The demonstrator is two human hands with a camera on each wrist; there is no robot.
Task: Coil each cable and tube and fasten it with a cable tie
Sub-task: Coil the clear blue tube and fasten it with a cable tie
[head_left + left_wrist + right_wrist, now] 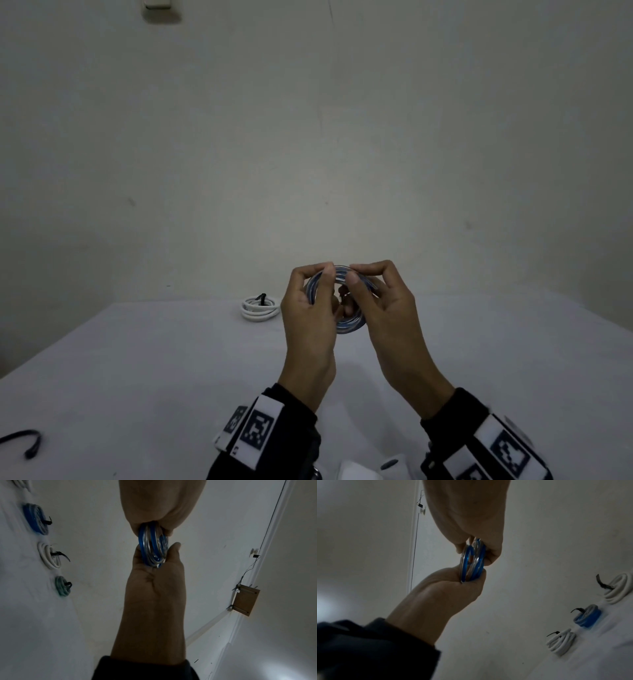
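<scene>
A coil of blue and clear tube (346, 325) is held up above the table between both hands. My left hand (318, 284) pinches the coil's left side with thumb and curled fingers. My right hand (359, 275) pinches its upper right rim. No tie shows on this coil. In the left wrist view the coil (152, 547) stands edge-on in my left hand (154, 568), the right hand (163, 507) gripping it from above. The right wrist view shows the same coil (471, 563) between my right hand (467, 580) and the left hand (467, 513).
A white coil (259, 308) with a black tie lies on the white table (154, 377) behind my left hand. A loose black cable tie (24, 442) lies at the near left edge. Tied blue (35, 519), white (49, 555) and teal (62, 586) coils lie in a row.
</scene>
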